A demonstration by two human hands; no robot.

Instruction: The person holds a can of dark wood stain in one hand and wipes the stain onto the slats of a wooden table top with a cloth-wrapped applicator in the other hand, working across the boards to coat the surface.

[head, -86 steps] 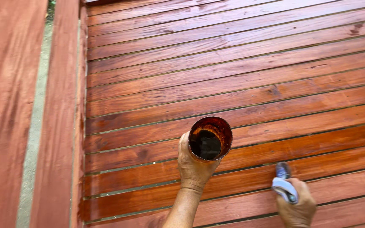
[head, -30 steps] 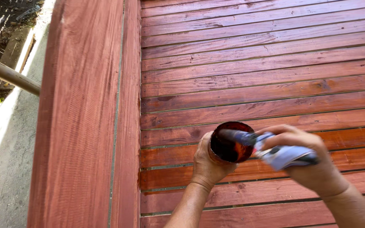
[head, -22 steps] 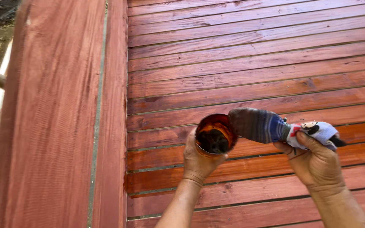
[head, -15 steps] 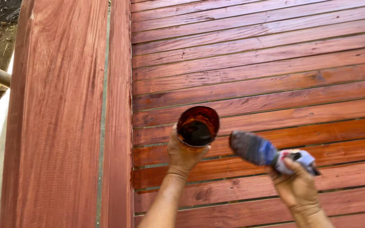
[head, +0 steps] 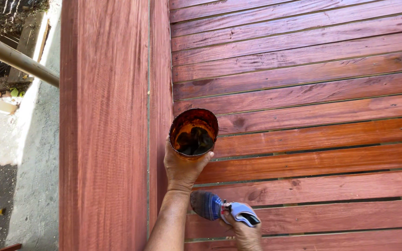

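The left hand (head: 182, 168) is wrapped around a small round cup stained orange-brown (head: 193, 133), its fingers curled up the side and the thumb tip showing at the right of the rim. The cup is held upright above the reddish stained wooden deck boards (head: 312, 125), close to the tall red-brown wooden post (head: 104, 125) on the left. Its inner wall is streaked amber and rust, and a shallow pool of very dark liquid lies at the bottom, with a glossy highlight on it. The rim looks coated with the same colour. The left forearm rises from the lower edge of the view, nearly vertical, with the wrist straight under the cup.

The right hand (head: 244, 232) sits low in the view, just to the right of the left forearm, and is closed around the white-and-blue handle of a paintbrush with dark wet bristles (head: 206, 205). The bristle head points up and to the left, towards the left wrist, and lies near it; whether it touches the arm cannot be told. Only the knuckles and part of the back of this hand show.

The deck boards run across the view with narrow gaps between them; those around the cup shine a brighter, wetter orange than the duller ones higher up. Beyond the post, a grey concrete ground (head: 29, 153) and a beige metal pipe (head: 15, 58) lie below.
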